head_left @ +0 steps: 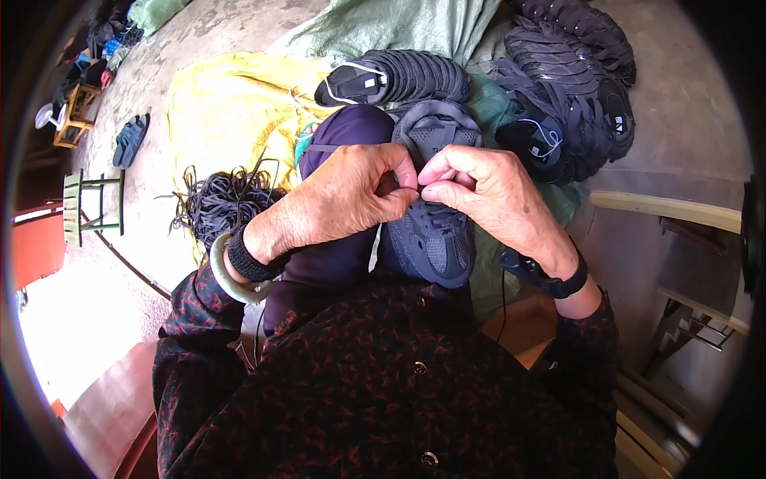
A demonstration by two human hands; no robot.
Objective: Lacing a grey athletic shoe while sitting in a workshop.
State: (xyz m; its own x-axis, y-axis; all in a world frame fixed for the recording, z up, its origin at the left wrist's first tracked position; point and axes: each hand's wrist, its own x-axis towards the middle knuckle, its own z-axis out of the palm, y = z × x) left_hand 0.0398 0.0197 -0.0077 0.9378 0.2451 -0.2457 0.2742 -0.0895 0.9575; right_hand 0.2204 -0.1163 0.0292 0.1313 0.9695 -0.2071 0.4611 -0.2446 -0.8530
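A dark grey sneaker (437, 239) rests on my lap, its toe toward me and its padded collar facing away. Above its lacing area, the thumb and fingers of my left hand (339, 191) are pinched together, almost meeting the pinched fingertips of my right hand (499, 191). A thin dark shoelace seems to be between the fingertips, of which only a tiny part shows. A flat dark strand (321, 148) sticks out past my left hand over my purple-clad knee (355, 124). The left wrist carries a black band and a pale bangle (227, 275); the right wrist has a black band.
A tangled heap of black laces (227, 203) lies left of my knee, on a yellow cloth (215, 104). Beyond my knees is a row of nested dark shoes (419, 77); more shoe stacks (566, 88) lie at far right. A green stool (92, 203) and blue slippers (130, 140) are left.
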